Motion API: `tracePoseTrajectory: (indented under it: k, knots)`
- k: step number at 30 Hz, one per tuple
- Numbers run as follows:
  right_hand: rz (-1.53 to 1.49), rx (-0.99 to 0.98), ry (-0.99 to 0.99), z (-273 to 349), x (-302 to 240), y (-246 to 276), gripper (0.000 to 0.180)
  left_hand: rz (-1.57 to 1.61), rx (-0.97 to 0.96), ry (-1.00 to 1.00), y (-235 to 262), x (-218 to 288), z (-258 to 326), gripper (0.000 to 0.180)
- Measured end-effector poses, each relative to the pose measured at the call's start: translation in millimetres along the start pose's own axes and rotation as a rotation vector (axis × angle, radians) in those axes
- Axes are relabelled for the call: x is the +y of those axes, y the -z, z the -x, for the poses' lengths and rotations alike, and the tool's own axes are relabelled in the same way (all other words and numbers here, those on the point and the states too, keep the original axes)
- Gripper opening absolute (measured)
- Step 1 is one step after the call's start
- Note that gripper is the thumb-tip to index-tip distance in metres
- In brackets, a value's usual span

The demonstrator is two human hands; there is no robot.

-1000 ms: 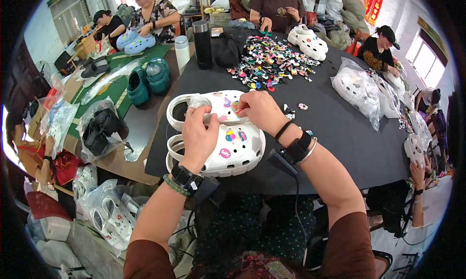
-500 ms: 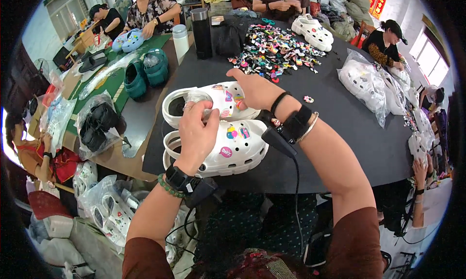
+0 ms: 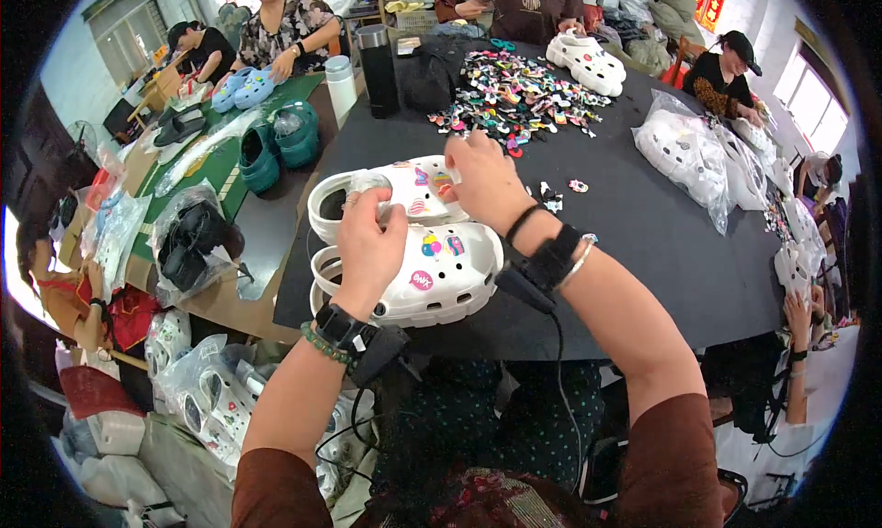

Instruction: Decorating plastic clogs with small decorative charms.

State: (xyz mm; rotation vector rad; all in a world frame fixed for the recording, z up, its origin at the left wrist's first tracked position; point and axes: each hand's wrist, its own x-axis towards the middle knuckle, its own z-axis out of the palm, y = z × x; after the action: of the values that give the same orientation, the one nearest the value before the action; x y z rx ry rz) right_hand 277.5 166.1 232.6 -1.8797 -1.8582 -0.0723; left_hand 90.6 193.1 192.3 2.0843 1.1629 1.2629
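Observation:
Two white clogs lie side by side on the dark table before me, toes to the right. The near clog [image 3: 439, 294] carries balloon, pink bubble and other colourful charms. On the far clog [image 3: 413, 183] are a striped pink charm and several more, and clear plastic fills part of its opening. My left hand [image 3: 372, 238] is curled at that opening, thumb and fingers gripping its edge. Over the far clog's toe, my right hand [image 3: 491, 179] has its fingers bent together; whatever they hold is hidden. A few loose charms [image 3: 551, 197] lie just right of this hand.
A heap of colourful charms [image 3: 528, 91] covers the table's far part, with another white clog [image 3: 588, 64] behind it. A black bottle [image 3: 377, 73] and white bottle [image 3: 340, 87] stand far left. Bagged white clogs [image 3: 684, 156] lie right. Other people work around the tables.
My right hand has drawn its fingers in from a spread pose and stays by the far clog's toe. Loose charms beside it now show. My left hand has barely moved.

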Motion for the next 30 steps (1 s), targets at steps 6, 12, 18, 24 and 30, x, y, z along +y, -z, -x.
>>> tracePoseTrajectory:
  k: [6, 12, 18, 24, 30]
  knots:
    - [-0.105, -0.03, 0.091, 14, 3, 5, 0.01, -0.035, 0.047, -0.067, -3, -4, 1, 0.022]
    - [-0.041, -0.106, 0.176, 0, 9, 6, 0.012, -0.025, 0.04, -0.038, -2, -2, 1, 0.022]
    - [-0.214, -0.418, 0.028, -18, 8, 32, 0.014, -0.014, 0.025, -0.006, 2, 5, 2, 0.021]
    - [-0.097, -0.289, 0.027, -28, 21, 16, 0.039, -0.01, 0.006, -0.017, 3, 5, 2, 0.021]
    - [-0.405, -0.402, -0.016, -33, 43, 10, 0.076, 0.0, -0.006, -0.014, 3, 6, 2, 0.021]
